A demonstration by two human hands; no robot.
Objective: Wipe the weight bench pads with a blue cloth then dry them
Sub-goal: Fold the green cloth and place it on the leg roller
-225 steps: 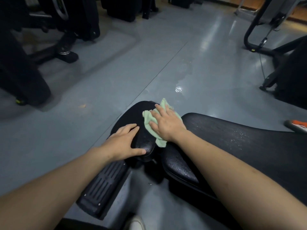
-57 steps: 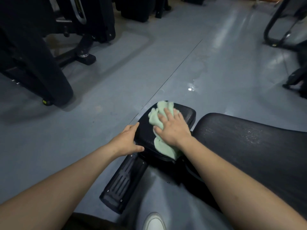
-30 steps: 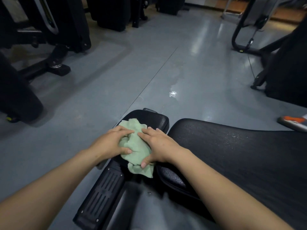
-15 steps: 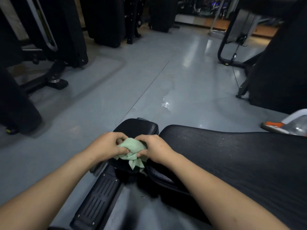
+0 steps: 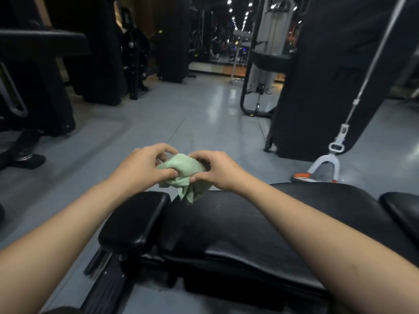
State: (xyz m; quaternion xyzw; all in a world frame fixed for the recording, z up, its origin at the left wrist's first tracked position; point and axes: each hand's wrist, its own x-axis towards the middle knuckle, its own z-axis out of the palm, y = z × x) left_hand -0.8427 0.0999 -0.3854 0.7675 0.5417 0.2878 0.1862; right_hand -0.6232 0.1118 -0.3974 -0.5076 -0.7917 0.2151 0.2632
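Cloth (image 5: 183,172) pale green, bunched, gripped by both hands above bench pad (image 5: 226,220)

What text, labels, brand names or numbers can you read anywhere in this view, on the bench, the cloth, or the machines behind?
None can be read.
Bench pads: plain black, no print visible.
Cloth, held by the left hand and right hand: plain light green, no tag showing.
Black machine on the right: a faint darker patch that may be a mark, too dim and blurred to read.
Grey machine far back: too small to tell.
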